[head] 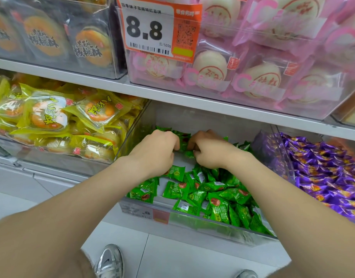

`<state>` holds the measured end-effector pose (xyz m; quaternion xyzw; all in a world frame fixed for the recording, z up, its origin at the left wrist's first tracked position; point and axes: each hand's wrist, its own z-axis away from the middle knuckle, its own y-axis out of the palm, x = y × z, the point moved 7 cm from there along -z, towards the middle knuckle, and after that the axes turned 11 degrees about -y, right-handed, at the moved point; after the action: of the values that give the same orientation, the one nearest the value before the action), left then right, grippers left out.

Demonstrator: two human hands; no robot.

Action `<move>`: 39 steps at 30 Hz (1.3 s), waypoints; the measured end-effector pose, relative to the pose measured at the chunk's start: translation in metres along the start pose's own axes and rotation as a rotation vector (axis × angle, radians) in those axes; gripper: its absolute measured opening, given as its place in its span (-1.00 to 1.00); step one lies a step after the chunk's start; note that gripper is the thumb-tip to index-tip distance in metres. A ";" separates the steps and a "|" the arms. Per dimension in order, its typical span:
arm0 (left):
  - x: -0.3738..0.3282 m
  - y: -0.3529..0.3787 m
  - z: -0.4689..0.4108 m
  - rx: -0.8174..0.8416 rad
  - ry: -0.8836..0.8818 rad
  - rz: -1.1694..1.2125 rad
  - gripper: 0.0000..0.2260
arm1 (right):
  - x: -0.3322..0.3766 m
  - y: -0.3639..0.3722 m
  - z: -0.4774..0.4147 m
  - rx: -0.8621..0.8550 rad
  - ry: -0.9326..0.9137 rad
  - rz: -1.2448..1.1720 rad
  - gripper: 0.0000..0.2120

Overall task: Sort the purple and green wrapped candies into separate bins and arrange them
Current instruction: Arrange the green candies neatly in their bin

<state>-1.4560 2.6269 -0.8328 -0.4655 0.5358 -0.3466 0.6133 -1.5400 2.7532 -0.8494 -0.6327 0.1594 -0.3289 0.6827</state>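
In the middle clear bin (194, 224) on the lower shelf, the green candies (214, 194) are gathered: a loose heap is spread across the front and right of the bin, and a short row is stood on edge along the back wall. Bare bin floor is exposed near the left wall and between the heap and the row.

Both arms are stretched into this bin. The left hand (158, 149) is held knuckles-up with its fingers curled downward, and the right hand (209, 151) is curled the same way just beside it. A green candy (183, 143) at the back row is pinched between the fingertips of the two hands, which nearly meet over it. More green wrappers are partly covered by the right palm.

To the right, behind a shared clear wall, the purple candies (322, 173) are piled high in their own bin (281, 155). No green piece can be made out among them. To the left, yellow-wrapped pastries (50, 115) are stacked in another bin. On the shelf above, pink-wrapped buns (254, 77) and dark-wrapped biscuits (42, 40) are displayed, and an orange price tag (150, 27) marked 8.8 is hung in front. A grey shoe (109, 261) is seen on the floor below.
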 end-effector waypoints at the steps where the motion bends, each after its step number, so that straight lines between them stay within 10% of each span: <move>1: 0.000 -0.002 -0.002 -0.009 0.008 0.026 -0.75 | 0.000 -0.007 0.002 -0.013 0.005 -0.033 -0.64; 12: 0.012 -0.027 -0.001 -0.110 -0.158 0.304 -0.92 | 0.002 -0.026 0.013 -0.147 -0.056 -0.501 -0.86; 18: 0.012 -0.011 0.006 -0.001 -0.148 0.062 -0.75 | 0.001 -0.022 0.003 -0.222 0.054 -0.090 -0.81; 39: 0.010 0.004 0.012 0.177 -0.104 0.034 -0.79 | 0.007 0.013 -0.016 -0.230 0.081 -0.041 -0.78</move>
<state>-1.4424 2.6218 -0.8400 -0.4177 0.4784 -0.3576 0.6847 -1.5416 2.7361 -0.8631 -0.6960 0.2106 -0.3477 0.5919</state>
